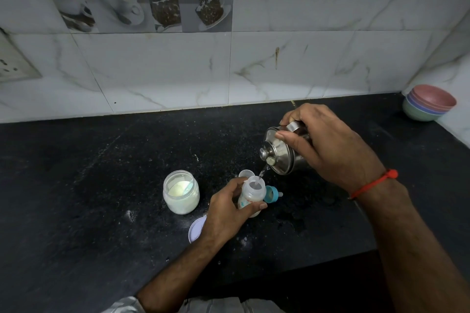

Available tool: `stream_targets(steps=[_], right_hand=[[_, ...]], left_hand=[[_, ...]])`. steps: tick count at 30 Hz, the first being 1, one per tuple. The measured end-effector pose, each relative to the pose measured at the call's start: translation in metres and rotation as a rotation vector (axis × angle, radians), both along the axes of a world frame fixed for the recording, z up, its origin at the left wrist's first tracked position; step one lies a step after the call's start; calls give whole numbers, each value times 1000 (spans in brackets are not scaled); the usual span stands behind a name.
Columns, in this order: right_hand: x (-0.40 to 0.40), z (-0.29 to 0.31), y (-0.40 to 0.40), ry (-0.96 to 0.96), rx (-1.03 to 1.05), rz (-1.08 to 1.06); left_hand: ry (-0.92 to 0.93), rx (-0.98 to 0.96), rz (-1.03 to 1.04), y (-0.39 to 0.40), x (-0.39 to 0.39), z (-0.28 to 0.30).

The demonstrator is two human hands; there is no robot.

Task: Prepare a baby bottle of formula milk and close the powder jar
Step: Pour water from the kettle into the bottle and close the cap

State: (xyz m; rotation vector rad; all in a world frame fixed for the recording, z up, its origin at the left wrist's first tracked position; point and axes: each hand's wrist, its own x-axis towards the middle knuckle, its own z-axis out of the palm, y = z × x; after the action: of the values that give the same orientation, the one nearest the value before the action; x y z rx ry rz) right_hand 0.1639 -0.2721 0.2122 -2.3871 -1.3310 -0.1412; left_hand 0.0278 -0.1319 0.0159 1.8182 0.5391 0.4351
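Steel kettle (282, 152) tipped in my right hand (328, 145), spout just above upright bottle (250, 195); left hand (229, 208) fingers wrapped round it.

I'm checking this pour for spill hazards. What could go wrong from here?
1. The baby bottle has a narrow mouth and the thin stream from the tilted steel jug could miss it, wetting the counter.
2. The left hand grips the bottle right under the stream, so hot water might splash it.
3. The powder jar stands open nearby; splashes could reach the powder.
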Motion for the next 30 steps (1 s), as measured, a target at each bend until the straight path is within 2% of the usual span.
stream_targets(steps=[10, 22, 24, 30], right_hand=[[0, -11, -1, 48, 0, 10], [1, -31, 0, 9, -88, 23], [5, -39, -2, 57, -37, 47], [11, -74, -11, 427, 323, 43]], left_hand=[[-17, -18, 6, 2, 0, 4], [-24, 85, -32, -2, 0, 9], [-21, 89, -35, -2, -1, 10], [9, 69, -23, 0, -4, 7]])
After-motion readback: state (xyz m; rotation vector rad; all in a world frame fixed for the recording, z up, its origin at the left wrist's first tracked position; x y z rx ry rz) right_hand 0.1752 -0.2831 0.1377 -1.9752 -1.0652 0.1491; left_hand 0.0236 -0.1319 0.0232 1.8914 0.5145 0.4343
